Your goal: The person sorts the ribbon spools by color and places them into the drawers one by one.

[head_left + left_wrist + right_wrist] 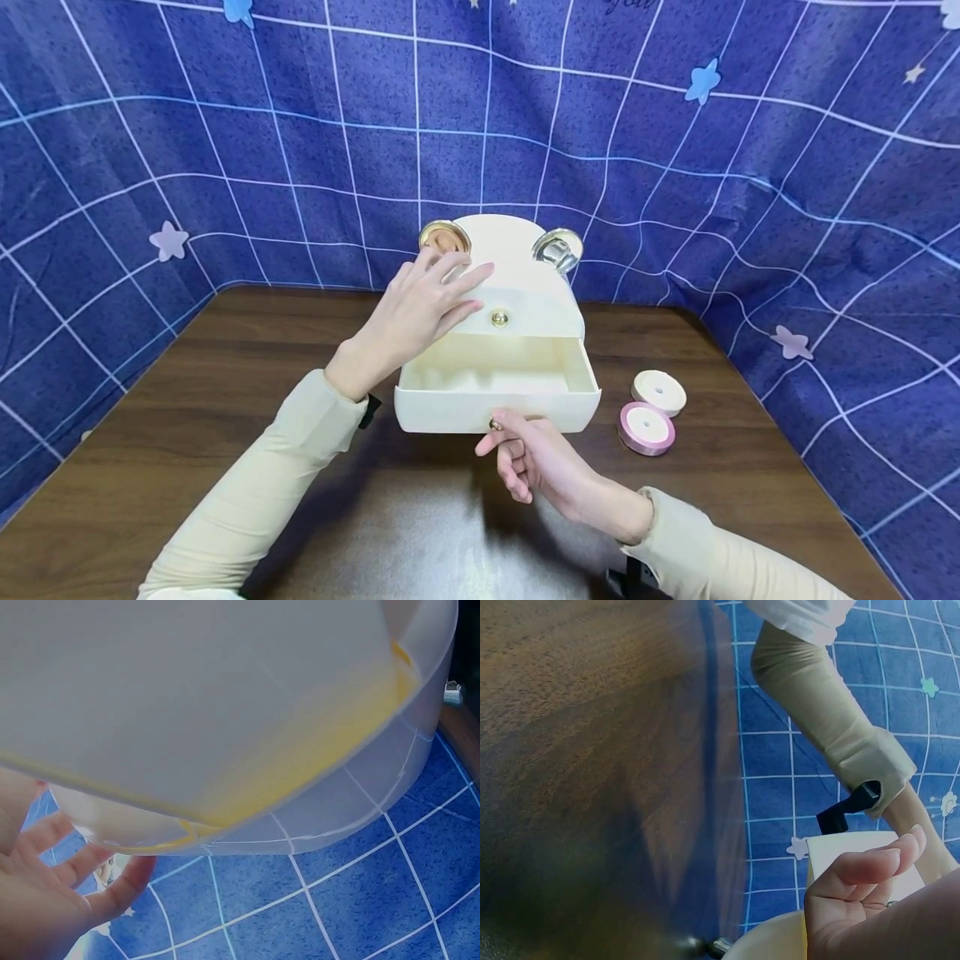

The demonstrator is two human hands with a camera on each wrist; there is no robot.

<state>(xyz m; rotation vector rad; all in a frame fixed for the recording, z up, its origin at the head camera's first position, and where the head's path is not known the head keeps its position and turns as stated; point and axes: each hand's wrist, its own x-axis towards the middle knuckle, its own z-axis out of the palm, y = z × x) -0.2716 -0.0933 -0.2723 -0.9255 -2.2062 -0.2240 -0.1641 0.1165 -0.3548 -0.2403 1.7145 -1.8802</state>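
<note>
A white drawer box [517, 292] with a rounded back stands mid-table. Its lower drawer [442, 410] is pulled out toward the person, its cream inside showing. My right hand [551, 467] pinches the small gold knob [496, 424] on that drawer's front between thumb and finger; its other fingers are bent below. Fingers spread, my left hand [420, 304] rests at the left of the box's top. Another gold knob [499, 317] sits on the closed upper front. In the left wrist view, the left hand [52, 892] lies beside the white box wall [172, 712].
Shiny round pieces, one gold [444, 237] and one silver [558, 250], flank the box's back. To the right on the brown table [720, 467], a white ribbon roll [660, 392] lies against a pink-edged one [647, 429]. Blue gridded cloth [360, 150] hangs behind.
</note>
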